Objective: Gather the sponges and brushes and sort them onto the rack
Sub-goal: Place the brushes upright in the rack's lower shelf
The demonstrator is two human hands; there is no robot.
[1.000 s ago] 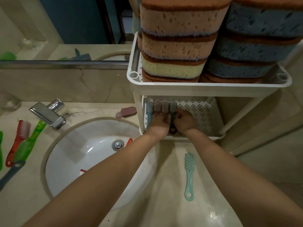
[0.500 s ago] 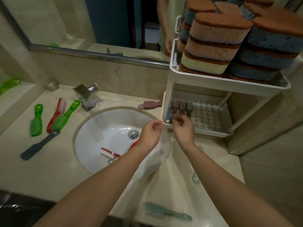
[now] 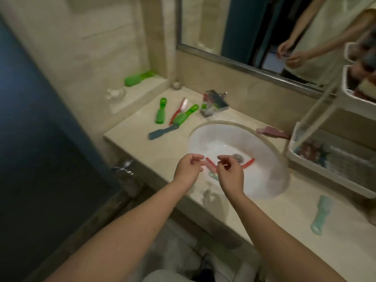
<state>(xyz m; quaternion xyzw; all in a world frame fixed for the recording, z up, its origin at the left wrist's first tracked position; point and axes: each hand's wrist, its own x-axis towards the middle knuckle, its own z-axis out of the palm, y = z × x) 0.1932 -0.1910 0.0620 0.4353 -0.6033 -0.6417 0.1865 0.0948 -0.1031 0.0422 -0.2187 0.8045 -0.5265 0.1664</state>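
My left hand and my right hand hover side by side over the near left rim of the sink, fingers loosely curled, holding nothing. The white rack stands at the right; several brushes lie on its lower shelf and sponges are stacked above. Two green brushes, a red brush and a blue-grey brush lie on the counter left of the faucet. A red brush lies in the sink, partly hidden by my hands.
A pink brush lies behind the sink by the rack. A teal brush lies on the counter at the near right. Another green brush sits on the left ledge beside a glass. The faucet and mirror are behind.
Both hands left the brushes on the rack's lower shelf and drew back left over the sink, empty. My view swung left, so the rack now sits at the right edge.
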